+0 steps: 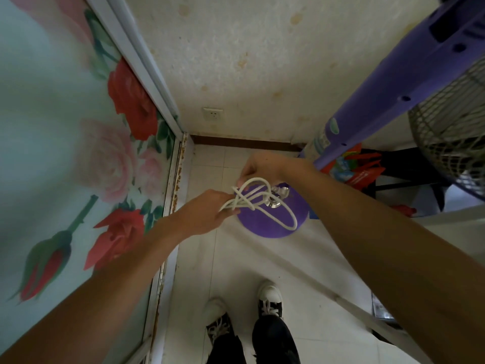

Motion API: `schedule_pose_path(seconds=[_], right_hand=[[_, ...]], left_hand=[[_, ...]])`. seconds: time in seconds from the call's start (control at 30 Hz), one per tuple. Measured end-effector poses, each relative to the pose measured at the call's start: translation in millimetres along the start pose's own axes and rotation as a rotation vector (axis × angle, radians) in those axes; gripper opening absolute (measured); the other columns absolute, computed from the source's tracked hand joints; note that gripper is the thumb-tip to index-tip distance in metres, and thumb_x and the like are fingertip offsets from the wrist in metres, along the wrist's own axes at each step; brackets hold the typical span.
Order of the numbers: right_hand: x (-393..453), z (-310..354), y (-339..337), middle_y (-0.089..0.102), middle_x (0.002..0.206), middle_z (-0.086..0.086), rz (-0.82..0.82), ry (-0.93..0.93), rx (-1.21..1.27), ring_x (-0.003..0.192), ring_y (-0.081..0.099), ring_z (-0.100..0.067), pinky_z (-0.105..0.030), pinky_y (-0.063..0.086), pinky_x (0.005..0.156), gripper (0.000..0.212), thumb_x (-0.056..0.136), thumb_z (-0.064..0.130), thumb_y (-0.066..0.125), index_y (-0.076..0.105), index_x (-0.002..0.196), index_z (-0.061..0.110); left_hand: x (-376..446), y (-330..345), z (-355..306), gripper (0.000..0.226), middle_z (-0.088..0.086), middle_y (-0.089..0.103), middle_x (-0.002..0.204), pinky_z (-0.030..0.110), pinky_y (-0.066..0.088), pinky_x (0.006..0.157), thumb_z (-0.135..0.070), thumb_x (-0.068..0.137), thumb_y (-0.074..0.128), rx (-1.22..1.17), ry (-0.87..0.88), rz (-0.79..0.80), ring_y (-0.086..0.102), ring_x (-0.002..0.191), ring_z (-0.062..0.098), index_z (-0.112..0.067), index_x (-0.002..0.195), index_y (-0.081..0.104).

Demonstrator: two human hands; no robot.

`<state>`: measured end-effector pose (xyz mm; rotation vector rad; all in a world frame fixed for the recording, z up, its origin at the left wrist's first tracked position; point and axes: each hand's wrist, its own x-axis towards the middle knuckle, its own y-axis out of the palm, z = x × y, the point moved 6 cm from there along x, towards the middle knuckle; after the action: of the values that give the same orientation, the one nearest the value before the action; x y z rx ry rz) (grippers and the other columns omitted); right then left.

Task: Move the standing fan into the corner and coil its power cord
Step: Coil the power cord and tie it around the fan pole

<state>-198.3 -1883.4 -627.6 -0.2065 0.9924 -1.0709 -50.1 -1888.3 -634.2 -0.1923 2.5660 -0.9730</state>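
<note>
A purple standing fan stands close to the room's corner: its column (409, 82) rises at the upper right, its round base (265, 222) lies on the floor tiles, and its wire-mesh head (451, 143) is at the right edge. A white power cord (258, 202) hangs in several loops over the base. My left hand (207, 214) is closed around the gathered loops at their left end. My right hand (258, 168) pinches a strand at the top of the bundle. One longer loop sags toward the base's right side.
A sliding door with printed roses (86, 153) fills the left. A wall socket (213, 114) sits low on the stained back wall. Red bags (359, 169) lie behind the fan. My two shoes (246, 308) stand on the tiles below.
</note>
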Motion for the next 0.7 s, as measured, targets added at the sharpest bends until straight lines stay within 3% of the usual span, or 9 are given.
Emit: schedule_pose_path(seconds=[0.1,0.2,0.27,0.37,0.43,0.53,0.63,0.7], right_hand=[[5,25,-22,0.072,0.081,-0.002,-0.126,-0.088,-0.027,0.069,0.061,-0.018,-0.034,0.049,0.07,0.024,0.095,0.034,0.064,0.079,0.099,0.015],[10,73,-36,0.074,0.08,0.005,-0.213,-0.294,-0.14,0.064,0.061,-0.009,-0.031,0.05,0.066,0.023,0.09,0.036,0.069,0.08,0.096,0.017],[14,89,-36,0.072,0.077,0.01,-0.239,-0.339,-0.228,0.063,0.058,-0.004,-0.028,0.046,0.062,0.024,0.088,0.04,0.07,0.08,0.093,0.019],[16,56,-38,0.075,0.088,-0.003,-0.241,-0.176,-0.26,0.081,0.066,-0.02,-0.032,0.049,0.072,0.03,0.09,0.041,0.068,0.079,0.096,0.014],[9,13,-31,0.072,0.088,-0.003,-0.154,0.004,-0.234,0.088,0.067,-0.023,-0.031,0.047,0.074,0.032,0.093,0.041,0.064,0.077,0.103,0.013],[-4,-30,-9,0.06,0.073,0.008,0.074,0.22,-0.162,0.071,0.057,-0.01,-0.022,0.039,0.06,0.04,0.091,0.049,0.064,0.076,0.106,0.015],[-9,-31,-8,0.061,0.079,0.014,0.151,0.243,-0.068,0.071,0.05,0.0,-0.017,0.036,0.052,0.037,0.089,0.052,0.065,0.077,0.105,0.02],[-13,-25,-20,0.064,0.087,0.01,0.107,0.214,-0.01,0.077,0.054,-0.006,-0.015,0.042,0.055,0.028,0.091,0.042,0.068,0.077,0.105,0.02]], left_hand=[[2,-2,0,0.022,-0.018,0.057,0.073,0.014,0.039,0.061,-0.031,0.098,0.053,-0.014,-0.122,0.265,0.056,0.061,-0.006,-0.033,0.077,0.058],[-3,-3,3,0.026,-0.014,0.057,0.075,0.014,0.036,0.058,-0.035,0.099,0.05,-0.047,-0.205,0.418,0.054,0.061,-0.009,-0.035,0.074,0.058],[-5,-4,1,0.026,-0.011,0.058,0.077,0.018,0.038,0.062,-0.036,0.098,0.05,-0.084,-0.216,0.381,0.055,0.065,-0.002,-0.033,0.074,0.058],[-6,-1,-1,0.025,-0.003,0.065,0.08,0.023,0.046,0.065,-0.033,0.098,0.051,-0.052,-0.188,0.256,0.06,0.069,0.009,-0.03,0.076,0.062],[-7,-4,-1,0.019,-0.003,0.064,0.076,0.024,0.049,0.064,-0.028,0.097,0.055,-0.022,-0.144,0.128,0.059,0.064,0.007,-0.019,0.088,0.068],[-6,-6,-6,0.016,-0.01,0.055,0.075,0.014,0.039,0.061,-0.024,0.095,0.059,0.087,0.008,-0.032,0.05,0.06,-0.003,-0.012,0.097,0.069],[-5,-2,-11,0.009,-0.014,0.054,0.076,0.008,0.036,0.063,-0.02,0.095,0.061,0.051,0.041,-0.077,0.049,0.06,-0.008,-0.017,0.095,0.07],[-7,-1,-8,0.019,-0.022,0.053,0.069,0.006,0.038,0.058,-0.02,0.095,0.06,-0.041,-0.002,-0.046,0.055,0.06,-0.01,-0.033,0.081,0.061]])
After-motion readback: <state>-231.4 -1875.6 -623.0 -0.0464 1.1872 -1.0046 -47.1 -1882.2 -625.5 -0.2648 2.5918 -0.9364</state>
